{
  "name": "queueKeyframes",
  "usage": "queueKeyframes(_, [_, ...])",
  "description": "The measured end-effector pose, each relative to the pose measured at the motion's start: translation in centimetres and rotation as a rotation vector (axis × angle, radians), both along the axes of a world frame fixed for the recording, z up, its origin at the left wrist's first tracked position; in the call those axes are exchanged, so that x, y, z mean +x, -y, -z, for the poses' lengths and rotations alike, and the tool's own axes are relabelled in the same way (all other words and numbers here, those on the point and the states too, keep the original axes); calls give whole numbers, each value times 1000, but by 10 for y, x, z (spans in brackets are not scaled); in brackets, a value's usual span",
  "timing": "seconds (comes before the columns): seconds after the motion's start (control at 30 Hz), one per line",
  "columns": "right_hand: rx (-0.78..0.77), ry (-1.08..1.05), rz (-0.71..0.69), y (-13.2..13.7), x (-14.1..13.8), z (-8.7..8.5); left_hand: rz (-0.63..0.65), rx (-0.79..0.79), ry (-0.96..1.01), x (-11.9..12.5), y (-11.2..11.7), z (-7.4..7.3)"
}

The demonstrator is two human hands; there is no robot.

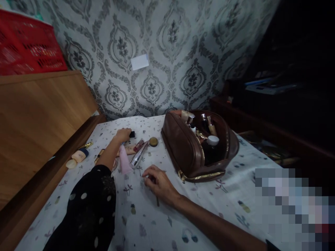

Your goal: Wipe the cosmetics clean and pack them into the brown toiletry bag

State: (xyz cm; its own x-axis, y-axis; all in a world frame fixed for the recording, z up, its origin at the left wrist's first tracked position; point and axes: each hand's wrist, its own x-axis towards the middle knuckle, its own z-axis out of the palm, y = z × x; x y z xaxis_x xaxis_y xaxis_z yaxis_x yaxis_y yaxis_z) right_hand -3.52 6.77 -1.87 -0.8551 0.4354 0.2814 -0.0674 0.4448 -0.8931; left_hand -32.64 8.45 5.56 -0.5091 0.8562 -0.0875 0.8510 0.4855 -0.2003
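At the far side of the cloth, my left hand (123, 135) is closed around a small item whose black end (132, 134) sticks out to the right; its kind is hidden. Near that forearm lie a pink tube (125, 161), a silver tube (136, 159), a clear reddish lip gloss tube (138, 145) and a beige tube (130, 150). A round gold-topped pot (153, 141) sits beyond them. My right hand (158, 182) rests over the cloth with loosely bent fingers, thumb apart, nothing visible in it. To its right stands an unzipped brown makeup bag (180, 146) holding several bottles and a white-lidded jar (213, 140).
A dark-lidded beige jar (80, 155), a round cream-coloured piece (71, 164) and a gold tube (88, 144) lie by the wooden board (39, 104) at left. A red basket (31, 45) stands above it. The patterned wall (157, 52) closes off the back.
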Motion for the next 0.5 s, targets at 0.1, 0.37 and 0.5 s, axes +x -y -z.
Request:
queueKeyframes(0.1, [-124,-21,14,-1,-1,1,8,31,-55,10,6,-8])
queueKeyframes(0.37, [-513,-73,-1,-7,-6,7,150,168,-134,69,39,-33])
queueKeyframes(0.5, [-592,-152,56,-8,-5,4,262,191,-145,117,68,-29])
